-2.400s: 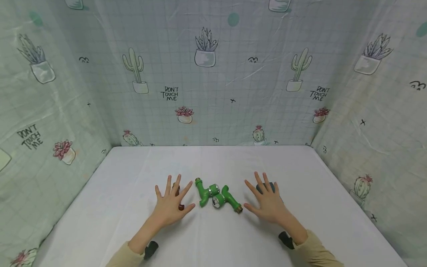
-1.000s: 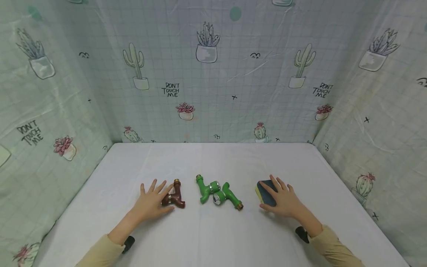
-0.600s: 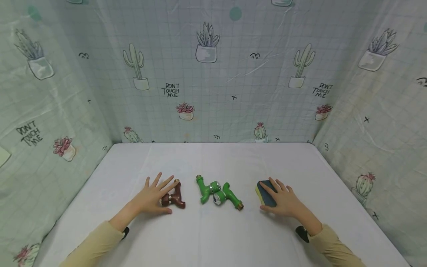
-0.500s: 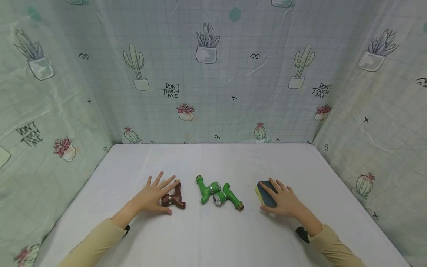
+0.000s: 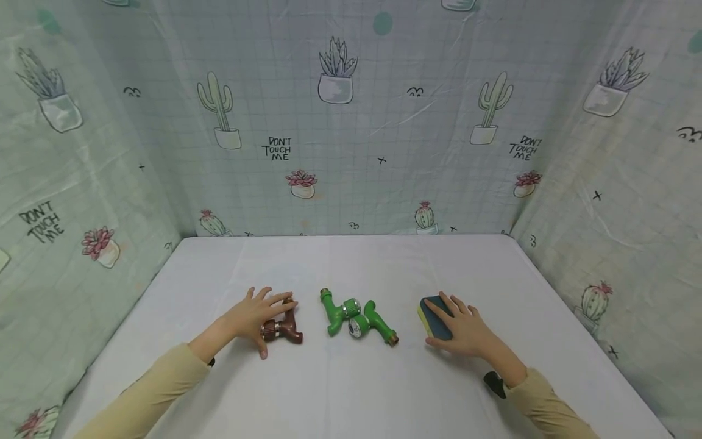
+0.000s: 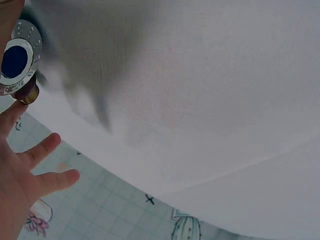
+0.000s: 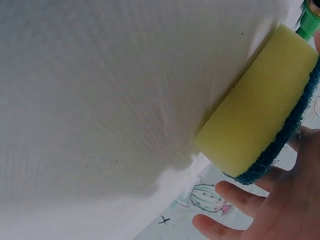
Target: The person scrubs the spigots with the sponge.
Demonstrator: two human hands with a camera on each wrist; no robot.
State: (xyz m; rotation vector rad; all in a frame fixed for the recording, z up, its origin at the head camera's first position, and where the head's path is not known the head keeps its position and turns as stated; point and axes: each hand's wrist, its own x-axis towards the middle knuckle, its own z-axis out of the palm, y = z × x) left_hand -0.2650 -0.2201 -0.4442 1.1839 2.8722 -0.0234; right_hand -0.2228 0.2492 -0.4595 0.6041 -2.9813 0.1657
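In the head view my left hand (image 5: pixel 253 314) is spread over a brown faucet (image 5: pixel 289 329), index finger across its brass-threaded end and thumb by its handle. From the left wrist, the faucet's round handle cap with a blue centre (image 6: pixel 15 61) shows at the upper left, above spread fingers. My right hand (image 5: pixel 466 330) lies over a sponge (image 5: pixel 439 323) with a dark blue scouring top and a yellow underside; its fingers are extended along the scourer. In the right wrist view the sponge's yellow side (image 7: pixel 257 102) faces the camera, its base at the white table.
Two green faucets, one on the left (image 5: pixel 336 314) and one on the right (image 5: pixel 379 322), lie with handles side by side between my hands. A white table (image 5: pixel 351 384) carries everything. Cactus-print cloth (image 5: pixel 362 134) encloses the back and both sides.
Both hands have spread apart from their earlier places beside the green faucets. Lately my left hand has turned and lowered its fingers and thumb about the brown faucet. The right hand stays at the sponge.
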